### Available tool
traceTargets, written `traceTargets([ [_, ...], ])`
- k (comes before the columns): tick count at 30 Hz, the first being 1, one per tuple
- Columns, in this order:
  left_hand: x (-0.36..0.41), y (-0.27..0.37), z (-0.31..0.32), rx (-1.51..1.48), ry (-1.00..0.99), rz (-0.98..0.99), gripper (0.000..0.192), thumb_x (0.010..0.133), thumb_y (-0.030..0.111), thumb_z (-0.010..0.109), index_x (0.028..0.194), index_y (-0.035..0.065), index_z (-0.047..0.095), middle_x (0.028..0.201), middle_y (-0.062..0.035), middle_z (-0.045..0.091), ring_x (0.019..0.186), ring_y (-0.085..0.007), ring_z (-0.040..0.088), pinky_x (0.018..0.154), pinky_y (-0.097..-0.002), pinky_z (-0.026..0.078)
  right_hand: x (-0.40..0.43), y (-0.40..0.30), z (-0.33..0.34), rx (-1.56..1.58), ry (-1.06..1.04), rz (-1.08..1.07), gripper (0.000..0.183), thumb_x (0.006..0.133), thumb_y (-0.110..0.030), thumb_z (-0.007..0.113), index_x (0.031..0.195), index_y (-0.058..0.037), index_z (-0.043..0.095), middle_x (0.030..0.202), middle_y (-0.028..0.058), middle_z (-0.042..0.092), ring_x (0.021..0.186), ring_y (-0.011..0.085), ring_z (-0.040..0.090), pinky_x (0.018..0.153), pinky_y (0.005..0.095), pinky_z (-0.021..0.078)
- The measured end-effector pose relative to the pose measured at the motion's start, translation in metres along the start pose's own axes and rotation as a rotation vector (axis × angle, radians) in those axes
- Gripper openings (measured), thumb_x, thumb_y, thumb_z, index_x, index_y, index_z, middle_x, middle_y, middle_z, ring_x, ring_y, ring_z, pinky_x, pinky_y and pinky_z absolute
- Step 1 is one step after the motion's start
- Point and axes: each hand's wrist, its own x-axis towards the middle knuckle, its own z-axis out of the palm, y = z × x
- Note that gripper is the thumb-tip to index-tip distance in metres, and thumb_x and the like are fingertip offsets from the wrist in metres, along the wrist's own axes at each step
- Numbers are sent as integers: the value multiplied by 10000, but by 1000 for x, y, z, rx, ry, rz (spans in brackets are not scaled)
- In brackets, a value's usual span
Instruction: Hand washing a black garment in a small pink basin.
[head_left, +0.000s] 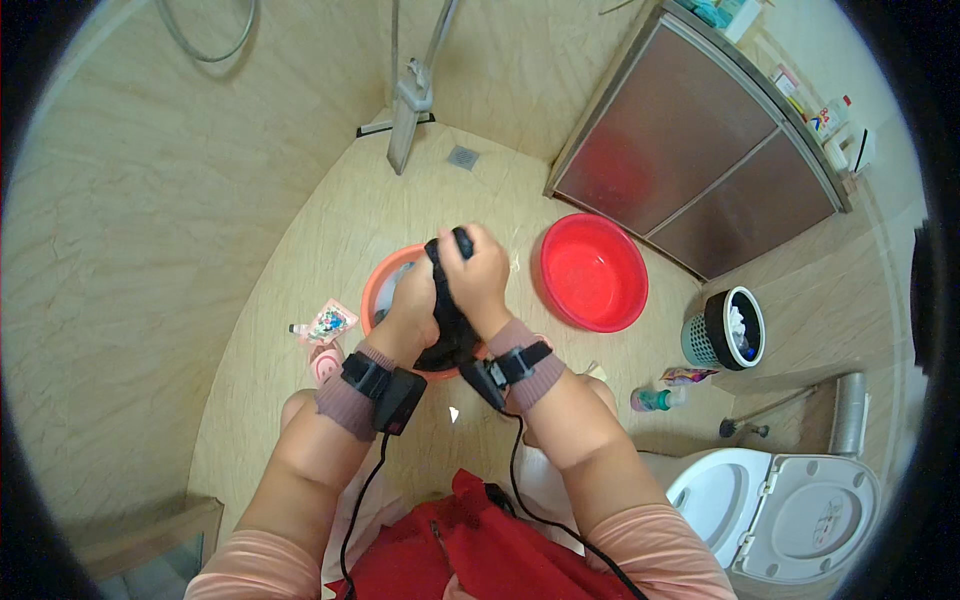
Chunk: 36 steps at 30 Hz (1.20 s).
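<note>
Both my hands hold a bunched black cloth (450, 322) over an orange basin (373, 289) on the tiled floor. My right hand (478, 274) grips its upper end, with a dark bit showing past the fingers. Lower and to the left, my left hand (412, 304) closes against the cloth's side. The cloth's lower part hangs down into the basin, where something pale and wet is partly visible at the left. The hands and cloth hide most of the basin's inside. Straps with small black devices circle both wrists.
A red basin (594, 274) stands right of the orange one. Left lies a pouch with a spout (330, 322). Farther right are a waste basket (701, 341), a bottle (651, 400) and a toilet (712, 502) with raised lid. A cabinet (675, 120) stands behind, near a floor drain (463, 157).
</note>
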Motion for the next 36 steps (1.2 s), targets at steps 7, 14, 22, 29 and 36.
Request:
traceTargets([
  [7,-6,16,-26,-93,-352,-32,270,960,305,484,1014,73,610,977,-70,648,843,-166,643,701,-314,532,-29,-37,0,99,-171,-273,238,816,-248,691,825,-20,625,837,175,626,740,362,615,627,386,484],
  [14,-13,21,10,180,-94,24,314,971,277,475,1067,17,621,1007,-92,683,855,-202,673,755,-341,547,22,44,-8,-46,-177,146,282,851,-283,652,892,-5,639,851,172,654,811,329,632,721,404,487],
  [22,-13,57,1,283,34,231,305,966,319,551,1017,27,625,932,-51,657,791,-139,636,681,-287,507,2,10,-17,431,-601,-118,632,832,-187,723,1366,6,445,1251,157,583,1124,213,570,958,306,441],
  [29,-3,50,-9,748,103,351,497,971,477,484,1135,23,603,1031,-89,659,935,-195,630,777,-338,508,7,-4,-28,965,-473,470,248,878,-132,665,1083,0,621,983,24,660,822,103,605,760,261,494],
  [36,-13,41,3,266,63,-195,707,940,674,282,1311,124,525,1289,-93,581,1161,-273,560,977,-529,426,19,6,-28,271,-337,136,375,852,-47,602,1214,23,532,1009,105,649,915,194,632,843,324,506],
])
